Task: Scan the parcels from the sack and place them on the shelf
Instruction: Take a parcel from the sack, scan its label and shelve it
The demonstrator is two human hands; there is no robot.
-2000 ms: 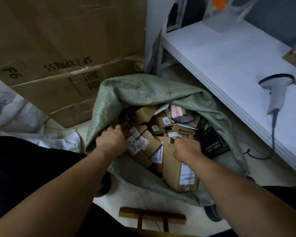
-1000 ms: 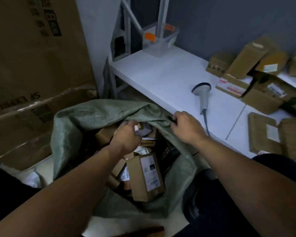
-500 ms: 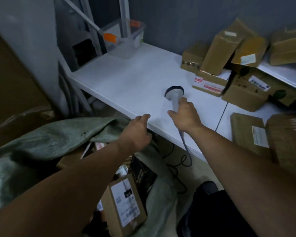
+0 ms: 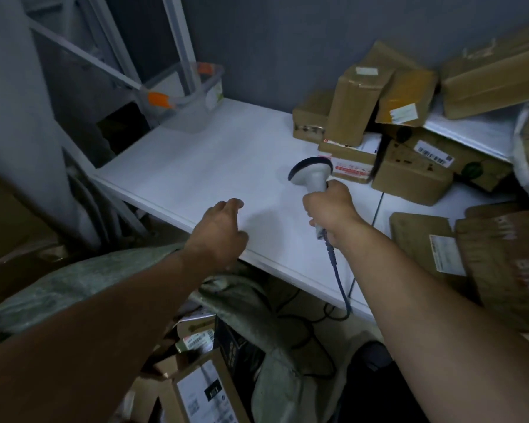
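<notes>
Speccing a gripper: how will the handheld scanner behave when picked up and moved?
Probably rigid: the scanner looks like hard moulded plastic. Likely head-heavy, since the head is far wider than the handle the right hand wraps. Its cable hangs over the shelf edge toward the floor, so expect some drag or snagging.

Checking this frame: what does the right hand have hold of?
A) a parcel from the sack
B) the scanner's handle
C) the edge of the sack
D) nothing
B: the right hand has its fingers wrapped round the handle of the scanner above the white shelf, with the cable trailing down from below the fist.
</notes>
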